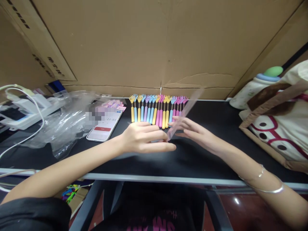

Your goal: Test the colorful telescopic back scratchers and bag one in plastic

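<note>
A thin clear plastic bag (191,104) stands tilted between my hands, seen almost edge-on. My left hand (145,138) pinches its near lower end, with the thumb and fingers reaching to the right. On the other side, my right hand (194,130) has its fingertips on the bag, partly behind the film. Just beyond both hands lies a row of small claw-headed back scratchers (156,112). Their handles are yellow, blue, purple and pink, and the claws point away from me. My left hand covers the lower ends of some handles.
Left of the row lie a phone (103,130) showing a timer, pink printed cards (113,105) and crumpled clear plastic (69,118). A power strip (31,112) with cables is farther left. At right stand a bottle (250,89) and a cloth bag (276,128). Cardboard (149,45) walls the back.
</note>
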`<state>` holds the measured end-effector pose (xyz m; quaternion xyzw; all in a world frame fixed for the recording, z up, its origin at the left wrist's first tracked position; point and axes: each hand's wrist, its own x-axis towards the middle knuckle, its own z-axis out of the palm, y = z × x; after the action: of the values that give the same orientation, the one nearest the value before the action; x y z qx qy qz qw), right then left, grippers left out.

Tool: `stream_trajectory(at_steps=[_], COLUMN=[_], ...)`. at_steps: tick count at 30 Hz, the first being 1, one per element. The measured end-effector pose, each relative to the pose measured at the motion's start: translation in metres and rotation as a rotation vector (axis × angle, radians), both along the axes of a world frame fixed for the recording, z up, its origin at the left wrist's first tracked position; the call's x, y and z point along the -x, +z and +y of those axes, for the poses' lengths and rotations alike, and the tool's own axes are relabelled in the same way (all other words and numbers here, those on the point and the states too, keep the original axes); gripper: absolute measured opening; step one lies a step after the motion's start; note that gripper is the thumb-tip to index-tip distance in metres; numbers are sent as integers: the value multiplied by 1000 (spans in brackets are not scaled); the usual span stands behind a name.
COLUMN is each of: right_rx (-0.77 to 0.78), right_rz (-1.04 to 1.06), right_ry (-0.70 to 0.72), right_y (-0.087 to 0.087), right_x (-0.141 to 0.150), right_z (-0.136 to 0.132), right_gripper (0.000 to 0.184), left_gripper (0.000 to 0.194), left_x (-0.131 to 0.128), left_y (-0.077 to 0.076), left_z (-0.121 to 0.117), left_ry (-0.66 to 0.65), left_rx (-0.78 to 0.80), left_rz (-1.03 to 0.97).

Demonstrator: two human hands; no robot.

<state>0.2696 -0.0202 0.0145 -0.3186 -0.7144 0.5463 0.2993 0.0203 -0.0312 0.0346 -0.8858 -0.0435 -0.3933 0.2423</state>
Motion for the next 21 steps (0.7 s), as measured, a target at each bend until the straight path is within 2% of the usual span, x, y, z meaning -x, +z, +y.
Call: stream_trajectory(at_steps=[2,6,10,14,17,21], right_rx=[72,138,150,86,-138,-701], right_rz=[107,261,284,213,62,-290], right_ry=[-97,-276,-360,-402,-456,-475], right_y=[3,6,8,6,1,-2], right_x=[-1,-4,-9,-12,-14,-14], right_z=[2,8,14,19,21,19], right_gripper=[49,36,31,30,36,51], left_gripper=[17,18,20,17,18,16], left_x=[4,7,9,13,17,16], left_y=[-4,-15,-23,-21,-16,-10], left_z=[3,7,8,11,11,7], left_ry=[31,125,222,249,220,153], left_rx=[-32,52,232,384,317,4], left_rz=[57,83,48,-1,2,142])
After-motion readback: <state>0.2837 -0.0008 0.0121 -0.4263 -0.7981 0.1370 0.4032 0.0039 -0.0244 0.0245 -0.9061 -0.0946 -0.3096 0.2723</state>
